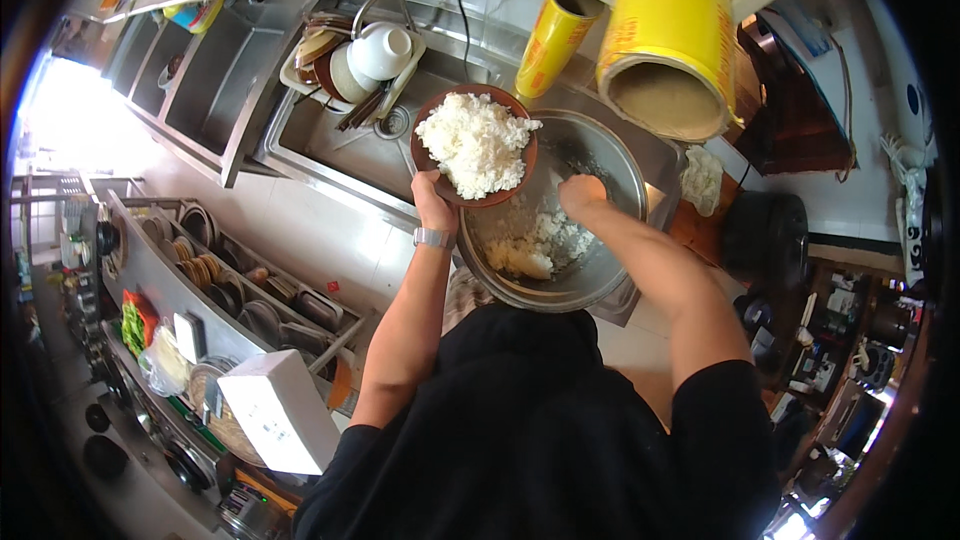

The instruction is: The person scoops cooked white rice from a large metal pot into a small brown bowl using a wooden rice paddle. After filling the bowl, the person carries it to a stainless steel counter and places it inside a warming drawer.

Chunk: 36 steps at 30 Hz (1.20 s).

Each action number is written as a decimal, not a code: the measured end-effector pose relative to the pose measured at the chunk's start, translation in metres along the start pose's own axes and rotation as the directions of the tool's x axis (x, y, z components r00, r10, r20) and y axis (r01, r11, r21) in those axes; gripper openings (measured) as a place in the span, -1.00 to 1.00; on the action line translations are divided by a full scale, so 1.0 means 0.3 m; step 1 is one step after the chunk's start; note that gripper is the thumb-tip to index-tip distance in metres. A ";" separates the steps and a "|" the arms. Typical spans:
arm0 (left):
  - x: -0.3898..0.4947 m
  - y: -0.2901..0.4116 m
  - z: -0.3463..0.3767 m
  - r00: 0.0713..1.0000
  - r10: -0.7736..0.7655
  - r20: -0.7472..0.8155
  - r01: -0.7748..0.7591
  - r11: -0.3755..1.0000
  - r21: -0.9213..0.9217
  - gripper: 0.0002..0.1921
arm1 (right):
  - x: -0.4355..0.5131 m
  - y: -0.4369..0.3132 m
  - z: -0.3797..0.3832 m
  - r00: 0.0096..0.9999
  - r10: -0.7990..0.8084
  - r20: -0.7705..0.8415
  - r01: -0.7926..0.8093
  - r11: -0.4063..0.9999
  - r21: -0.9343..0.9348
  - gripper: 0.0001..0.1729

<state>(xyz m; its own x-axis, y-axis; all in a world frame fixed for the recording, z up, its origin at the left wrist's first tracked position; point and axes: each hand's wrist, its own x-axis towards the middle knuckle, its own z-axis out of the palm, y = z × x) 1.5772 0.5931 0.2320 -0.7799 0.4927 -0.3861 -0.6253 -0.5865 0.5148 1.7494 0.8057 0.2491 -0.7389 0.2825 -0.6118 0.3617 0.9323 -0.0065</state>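
Observation:
My left hand (437,204) grips the near-left rim of a reddish-brown bowl (491,199). Cooked white rice (478,142) is heaped above the bowl's rim. The bowl is held over the left side of a large stainless-steel basin (495,286). Inside the basin, my right hand (582,193) has its fingers curled, and whether they hold a utensil is hidden. Loose rice (566,236) lies just below that hand, and a yellowish clump of rice (525,259) rests near the basin's front wall.
Left of the basin is a steel sink (337,146) with a dish tub (409,79) full of bowls and chopsticks. Two yellow film rolls (667,7) stand behind the basin. A crumpled cloth (702,180) lies to the right. A dish rack (225,262) and a white box (274,412) are at left.

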 end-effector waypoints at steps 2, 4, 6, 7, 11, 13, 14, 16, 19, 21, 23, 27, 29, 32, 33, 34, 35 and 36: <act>0.015 -0.015 -0.019 0.999 0.021 -0.044 -0.020 1.000 0.019 -0.74 | -0.063 0.004 -0.036 0.981 -0.081 0.177 0.098 0.991 -0.094 -0.70; 0.027 -0.025 -0.031 0.996 0.068 -0.066 -0.065 0.997 0.040 -0.79 | -0.089 0.033 -0.066 0.938 -0.188 0.293 0.240 0.959 -0.152 -0.71; 0.025 -0.033 -0.035 0.995 0.055 -0.089 -0.054 0.998 0.012 -0.80 | -0.068 0.090 -0.081 0.987 -0.042 0.152 0.079 0.967 -0.243 -0.71; 0.021 -0.036 -0.033 0.997 0.047 -0.062 -0.048 0.999 -0.014 -0.80 | -0.053 0.115 -0.073 0.999 0.022 0.049 -0.008 0.962 -0.274 -0.71; 0.005 -0.033 -0.010 0.996 0.032 -0.087 -0.035 0.999 -0.029 -0.80 | -0.029 0.130 0.031 0.984 0.166 0.068 -0.162 0.984 -0.068 -0.71; 0.006 -0.034 0.000 0.993 0.047 -0.108 -0.051 0.998 -0.029 -0.80 | -0.070 0.076 0.100 0.986 0.107 0.125 -0.101 0.994 -0.051 -0.70; 0.004 -0.036 0.000 0.995 0.065 -0.076 -0.068 0.997 -0.045 -0.80 | -0.096 0.066 0.114 0.970 0.153 0.190 -0.153 0.988 -0.017 -0.69; 0.012 -0.040 -0.006 0.992 0.044 -0.117 -0.045 0.999 -0.004 -0.80 | -0.145 0.034 0.140 0.940 0.155 0.305 -0.159 0.987 -0.010 -0.67; 0.030 -0.048 -0.034 0.991 0.087 -0.105 -0.084 0.996 0.034 -0.81 | -0.206 0.044 0.155 0.944 -0.013 0.329 -0.035 0.990 0.139 -0.67; 0.035 -0.063 -0.056 0.984 0.139 -0.108 -0.128 0.987 0.102 -0.82 | -0.220 0.063 0.173 0.947 -0.113 0.301 0.024 0.959 0.284 -0.68; 0.056 -0.069 -0.073 0.994 0.082 -0.076 -0.078 0.996 0.050 -0.75 | -0.202 0.065 0.204 0.936 -0.196 0.292 0.081 0.927 0.365 -0.69; 0.067 -0.066 -0.089 0.996 0.059 -0.065 -0.051 0.991 0.125 -0.51 | -0.122 -0.018 0.295 0.923 -0.205 0.326 0.084 0.934 0.348 -0.64; 0.063 -0.062 -0.084 0.997 0.042 -0.072 -0.034 0.994 0.107 -0.51 | -0.078 -0.054 0.319 0.929 -0.123 0.350 0.014 0.954 0.298 -0.63; 0.057 -0.060 -0.066 0.993 0.084 -0.081 -0.077 0.994 0.078 -0.82 | -0.075 -0.070 0.342 0.946 -0.201 0.254 0.103 0.930 0.352 -0.60; 0.056 -0.060 -0.060 0.994 0.082 -0.079 -0.077 0.995 0.064 -0.82 | -0.079 -0.067 0.344 0.950 -0.243 0.198 0.161 0.920 0.357 -0.60; 0.055 -0.061 -0.056 0.994 0.079 -0.081 -0.076 0.996 0.049 -0.82 | -0.085 -0.070 0.348 0.949 -0.235 0.209 0.136 0.907 0.399 -0.60; 0.054 -0.062 -0.052 0.994 0.107 -0.018 -0.107 0.994 0.014 -0.81 | -0.095 -0.072 0.352 0.957 -0.218 0.194 0.115 0.893 0.436 -0.61; 0.059 -0.053 -0.051 0.995 0.070 -0.072 -0.065 0.995 0.076 -0.75 | -0.095 -0.075 0.352 0.952 -0.241 0.187 0.124 0.865 0.486 -0.61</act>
<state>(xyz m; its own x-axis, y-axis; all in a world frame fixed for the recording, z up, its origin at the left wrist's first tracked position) 1.5730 0.6013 0.2052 -0.8218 0.4030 -0.4028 -0.5697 -0.5667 0.5952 1.8224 0.7529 0.1832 -0.6846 0.0016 -0.7290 0.4975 0.7319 -0.4656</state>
